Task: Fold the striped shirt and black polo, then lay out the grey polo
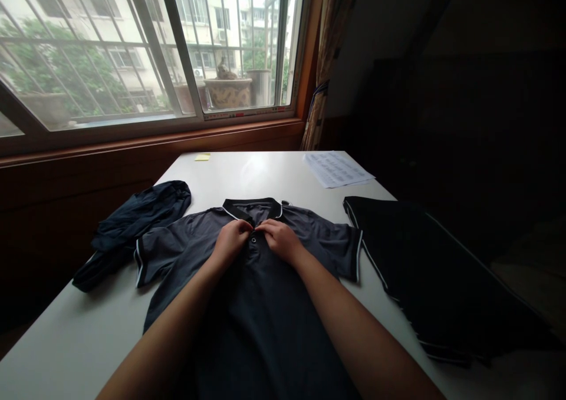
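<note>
A dark grey polo shirt (pixel 265 306) lies face up on the white table, its collar toward the window and its short sleeves spread to both sides. White piping edges the black collar and cuffs. My left hand (pixel 233 238) pinches the button placket just below the collar. Opposite it, my right hand (pixel 279 238) is closed on the other side of the same placket, the fingertips of both hands nearly meeting. One round button (pixel 253 240) shows just under the fingers. Whatever lies right between the fingertips is hidden.
A crumpled dark garment (pixel 141 217) rests on the table's left edge. Folded black clothing with white piping (pixel 424 270) hangs over the right side. Printed sheets (pixel 336 169) and a yellow sticky note (pixel 202 157) lie at the far end of the white table (pixel 252 173), below a barred window.
</note>
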A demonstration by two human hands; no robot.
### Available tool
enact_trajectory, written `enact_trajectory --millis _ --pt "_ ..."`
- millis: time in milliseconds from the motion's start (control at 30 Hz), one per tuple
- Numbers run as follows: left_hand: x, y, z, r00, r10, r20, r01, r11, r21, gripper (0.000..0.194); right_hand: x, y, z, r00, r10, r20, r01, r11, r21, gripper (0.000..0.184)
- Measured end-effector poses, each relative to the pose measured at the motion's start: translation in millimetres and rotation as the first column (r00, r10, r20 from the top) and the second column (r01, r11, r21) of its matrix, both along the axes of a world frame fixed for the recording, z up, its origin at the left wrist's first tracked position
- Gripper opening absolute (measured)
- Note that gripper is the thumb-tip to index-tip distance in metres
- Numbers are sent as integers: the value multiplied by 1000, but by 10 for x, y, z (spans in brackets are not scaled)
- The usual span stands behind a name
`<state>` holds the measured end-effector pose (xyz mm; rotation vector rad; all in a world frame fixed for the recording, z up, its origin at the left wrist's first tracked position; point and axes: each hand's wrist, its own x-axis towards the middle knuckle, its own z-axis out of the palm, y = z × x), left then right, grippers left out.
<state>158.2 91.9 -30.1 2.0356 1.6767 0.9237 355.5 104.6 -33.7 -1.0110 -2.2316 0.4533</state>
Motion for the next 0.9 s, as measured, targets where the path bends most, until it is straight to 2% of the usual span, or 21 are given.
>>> enact_trajectory --millis 167,300,433,567,900 --pt "-3 -29 22 994 -11 106 11 1000 -7 15 10 7 -7 994 43 -98 -45 999 -20 39" --pt "2 -19 38 979 35 201 -25 998 -56 12 24 35 -12 971 71 -227 -84 995 -48 41" --pt "9 -11 31 971 61 231 -52 998 -46 10 26 63 -29 945 104 -309 -133 988 -74 41" --pt "9 0 20 967 67 247 -61 998 -32 9 25 63 -24 940 108 -323 -145 985 -93 41" --pt "7 29 6 942 89 324 -68 995 -74 13 -64 19 1 909 -76 -409 -29 969 -246 26"
